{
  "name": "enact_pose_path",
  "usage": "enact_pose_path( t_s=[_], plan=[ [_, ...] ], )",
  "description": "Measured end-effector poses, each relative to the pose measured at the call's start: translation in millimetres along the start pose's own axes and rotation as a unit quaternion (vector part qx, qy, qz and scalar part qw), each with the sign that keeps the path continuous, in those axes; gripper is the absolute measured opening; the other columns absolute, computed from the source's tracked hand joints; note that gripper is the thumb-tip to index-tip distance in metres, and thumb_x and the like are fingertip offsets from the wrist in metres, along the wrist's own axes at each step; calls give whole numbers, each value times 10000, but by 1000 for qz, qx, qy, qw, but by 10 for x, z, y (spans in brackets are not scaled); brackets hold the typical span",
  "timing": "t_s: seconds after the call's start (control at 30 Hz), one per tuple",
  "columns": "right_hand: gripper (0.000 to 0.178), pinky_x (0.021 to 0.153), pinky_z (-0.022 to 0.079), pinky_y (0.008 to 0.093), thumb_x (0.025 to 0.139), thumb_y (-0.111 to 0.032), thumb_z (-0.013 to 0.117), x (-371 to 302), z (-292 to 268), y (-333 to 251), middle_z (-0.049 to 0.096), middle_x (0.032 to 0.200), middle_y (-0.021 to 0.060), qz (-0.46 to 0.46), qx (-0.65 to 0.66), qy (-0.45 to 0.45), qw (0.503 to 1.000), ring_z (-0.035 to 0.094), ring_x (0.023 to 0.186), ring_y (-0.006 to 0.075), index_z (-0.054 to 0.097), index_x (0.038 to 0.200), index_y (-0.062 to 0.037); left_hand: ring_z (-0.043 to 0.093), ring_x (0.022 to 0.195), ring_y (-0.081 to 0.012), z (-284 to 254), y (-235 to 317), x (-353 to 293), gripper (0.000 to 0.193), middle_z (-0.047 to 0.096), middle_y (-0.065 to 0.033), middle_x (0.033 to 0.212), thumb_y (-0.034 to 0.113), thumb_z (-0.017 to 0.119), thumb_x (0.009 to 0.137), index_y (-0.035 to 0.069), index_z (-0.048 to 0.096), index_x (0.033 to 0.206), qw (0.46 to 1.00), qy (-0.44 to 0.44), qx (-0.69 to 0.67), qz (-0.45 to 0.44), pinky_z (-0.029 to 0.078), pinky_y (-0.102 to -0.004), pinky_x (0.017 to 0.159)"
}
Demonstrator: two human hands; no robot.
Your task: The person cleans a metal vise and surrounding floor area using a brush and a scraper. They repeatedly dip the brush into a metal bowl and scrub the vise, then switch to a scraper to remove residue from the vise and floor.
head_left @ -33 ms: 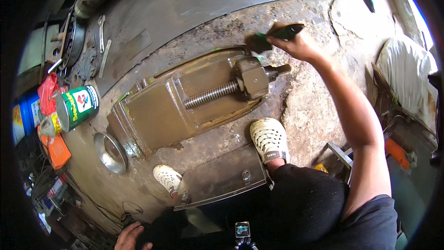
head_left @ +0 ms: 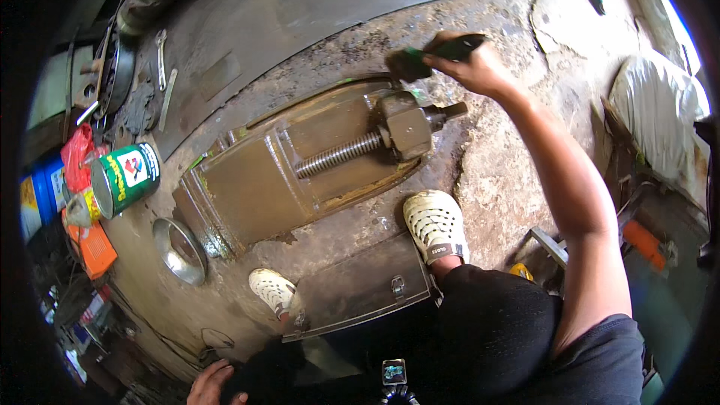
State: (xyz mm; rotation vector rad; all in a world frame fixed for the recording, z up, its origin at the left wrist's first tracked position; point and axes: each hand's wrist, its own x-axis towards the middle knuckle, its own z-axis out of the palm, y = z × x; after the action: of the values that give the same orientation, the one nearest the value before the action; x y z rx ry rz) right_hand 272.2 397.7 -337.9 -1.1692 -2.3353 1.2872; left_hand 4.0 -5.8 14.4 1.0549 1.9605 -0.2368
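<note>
My right hand (head_left: pixel 480 69) grips a dark green paintbrush (head_left: pixel 435 54), its bristles just above the hexagonal block (head_left: pixel 405 126) of a large brown-painted metal frame (head_left: pixel 255 187) lying on the concrete floor. A threaded screw (head_left: pixel 337 156) runs from that block along the frame's middle. At the bottom edge, my left hand (head_left: pixel 210 384) rests on my knee and holds nothing. My feet in white clogs (head_left: pixel 436 226) stand just in front of the frame.
A green paint can (head_left: pixel 127 176) and its round metal lid (head_left: pixel 180 251) sit left of the frame. A dark metal plate with a hasp (head_left: pixel 360 289) lies between my feet. Wrenches (head_left: pixel 161 49) lie at upper left, a white sack (head_left: pixel 656 101) at right.
</note>
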Motion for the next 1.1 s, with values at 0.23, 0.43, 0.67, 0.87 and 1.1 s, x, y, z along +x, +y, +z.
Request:
enact_pose_path(
  t_s=[0.23, 0.43, 0.67, 0.87, 1.1],
  plan=[
    [247, 714, 524, 415, 833, -268, 764, -20, -144, 320, 691, 823, 154, -20, -64, -64, 996, 687, 776, 295, 686, 944, -62, 612, 1175, -415, 15, 222, 193, 389, 632, -243, 1284, 54, 652, 912, -24, 606, 1291, 1000, -19, -4, -3, 484, -428, 1009],
    [243, 729, 532, 333, 884, -240, 741, -202, -66, 599, 728, 853, 88, -11, 72, -24, 997, 666, 788, 155, 718, 1015, -37, 615, 1169, -407, 87, 286, 314, 367, 649, -230, 1253, 73, 637, 932, -9, 612, 1289, 1000, -23, 18, -1, 477, -433, 1015],
    [224, 733, 522, 385, 889, -247, 722, -281, -67, 513, 698, 818, 118, -43, 89, 32, 995, 662, 771, 219, 690, 942, -32, 637, 1117, -386, 192, 362, 370, 346, 666, -207, 1198, 97, 685, 860, -4, 645, 1189, 997, -24, 61, -39, 495, -448, 972],
    [233, 682, 509, 410, 852, -246, 732, -232, -64, 435, 673, 790, 152, -61, -6, -88, 994, 660, 737, 287, 657, 905, -32, 628, 1115, -448, 264, 449, 385, 355, 668, -253, 1165, 19, 689, 791, -57, 635, 1134, 999, 6, 40, -36, 490, -446, 973],
    [222, 687, 515, 402, 870, -230, 732, -199, -75, 411, 684, 812, 148, -80, 40, -90, 992, 665, 745, 263, 660, 937, -30, 630, 1118, -443, 291, 474, 392, 363, 669, -246, 1171, 17, 694, 791, -50, 634, 1142, 998, -14, 37, -48, 493, -445, 970]
  ],
)
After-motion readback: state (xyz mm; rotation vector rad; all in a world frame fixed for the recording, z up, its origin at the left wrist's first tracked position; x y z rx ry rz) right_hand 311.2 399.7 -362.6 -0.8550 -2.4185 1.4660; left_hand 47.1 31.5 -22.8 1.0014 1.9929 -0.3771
